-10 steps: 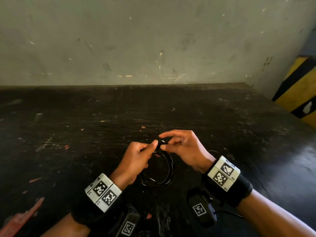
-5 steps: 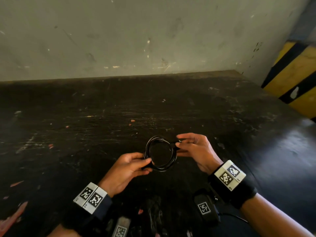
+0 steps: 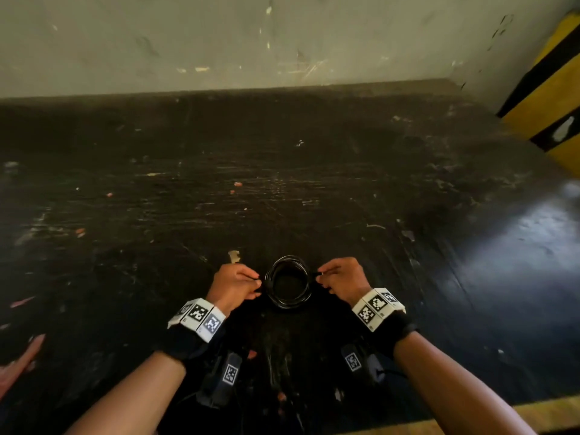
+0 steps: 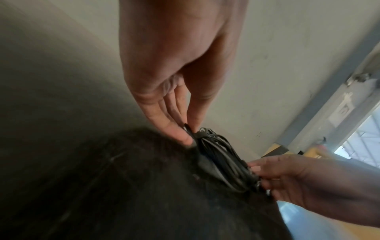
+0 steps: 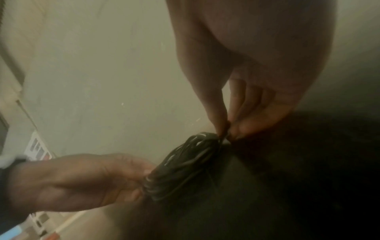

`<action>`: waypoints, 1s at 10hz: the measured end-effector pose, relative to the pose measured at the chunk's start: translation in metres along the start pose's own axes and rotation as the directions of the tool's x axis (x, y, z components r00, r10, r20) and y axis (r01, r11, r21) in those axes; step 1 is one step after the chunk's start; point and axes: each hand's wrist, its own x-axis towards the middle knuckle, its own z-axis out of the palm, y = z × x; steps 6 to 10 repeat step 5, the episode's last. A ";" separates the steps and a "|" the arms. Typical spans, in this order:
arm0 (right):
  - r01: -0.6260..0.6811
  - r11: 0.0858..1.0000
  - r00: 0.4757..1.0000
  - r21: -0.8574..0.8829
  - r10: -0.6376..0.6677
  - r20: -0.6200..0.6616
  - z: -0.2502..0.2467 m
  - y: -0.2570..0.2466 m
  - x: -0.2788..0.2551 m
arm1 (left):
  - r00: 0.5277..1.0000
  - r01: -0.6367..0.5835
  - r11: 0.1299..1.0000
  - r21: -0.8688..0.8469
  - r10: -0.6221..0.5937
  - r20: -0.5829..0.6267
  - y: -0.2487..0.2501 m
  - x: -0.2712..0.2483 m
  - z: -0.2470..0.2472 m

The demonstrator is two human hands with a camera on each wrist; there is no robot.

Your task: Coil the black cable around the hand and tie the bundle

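The black cable (image 3: pixel 288 304) is wound into a small round coil held just above the dark table (image 3: pixel 282 189), between my two hands. My left hand (image 3: pixel 255 282) pinches the coil's left side between thumb and fingertips; the left wrist view shows that pinch on the cable (image 4: pixel 218 155) from my left hand (image 4: pixel 188 131). My right hand (image 3: pixel 318 275) pinches the right side, and the right wrist view shows my right hand (image 5: pixel 226 132) squeezing the bundled strands of the cable (image 5: pixel 185 164). Whether a tie sits around the bundle is unclear.
A pale wall (image 3: pixel 251 42) rises behind the scratched table. A yellow and black striped block (image 3: pixel 552 98) stands at the far right. A small pale scrap (image 3: pixel 233 255) lies just beyond my left hand. The table's near edge (image 3: pixel 533 406) shows at bottom right.
Both hands drew back toward me and spread apart. The left hand went from under the coil to pinching its left side, and the coil now lies between the hands.
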 end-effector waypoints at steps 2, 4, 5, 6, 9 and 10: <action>-0.015 0.996 0.999 -0.086 0.017 0.029 0.000 0.002 0.008 | 0.998 0.008 0.998 0.062 -0.004 -0.064 -0.007 0.008 0.005; -0.031 0.997 0.999 -0.067 0.033 0.032 0.000 -0.001 0.009 | 0.997 0.025 0.983 0.183 -0.011 -0.077 -0.001 0.001 0.005; -0.013 1.000 1.000 -0.015 0.013 0.022 -0.001 0.007 0.002 | 0.996 0.022 0.977 0.212 -0.003 -0.089 -0.015 -0.018 -0.010; -0.013 1.000 1.000 -0.015 0.013 0.022 -0.001 0.007 0.002 | 0.996 0.022 0.977 0.212 -0.003 -0.089 -0.015 -0.018 -0.010; -0.013 1.000 1.000 -0.015 0.013 0.022 -0.001 0.007 0.002 | 0.996 0.022 0.977 0.212 -0.003 -0.089 -0.015 -0.018 -0.010; -0.013 1.000 1.000 -0.015 0.013 0.022 -0.001 0.007 0.002 | 0.996 0.022 0.977 0.212 -0.003 -0.089 -0.015 -0.018 -0.010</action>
